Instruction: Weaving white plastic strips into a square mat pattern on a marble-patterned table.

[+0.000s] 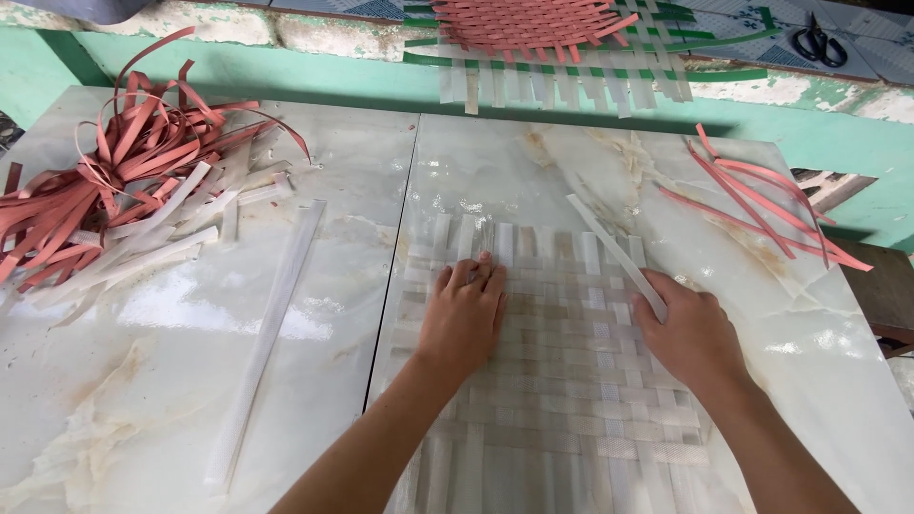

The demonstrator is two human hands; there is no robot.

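Note:
A flat mat woven from translucent white plastic strips [562, 381] lies on the marble table [171, 381] in front of me. My left hand [464, 314] presses flat on the mat's upper middle, fingers together. My right hand [690, 333] sits at the mat's right side and pinches a loose white strip [614, 249] that slants up and to the left from its fingers.
A tangle of red and white strips [124, 181] is heaped at the far left. One long white strip [271, 324] lies alone left of the mat. Loose red strips [762, 200] lie at the right. A woven red, white and green piece [552, 43] and scissors [819, 40] rest behind.

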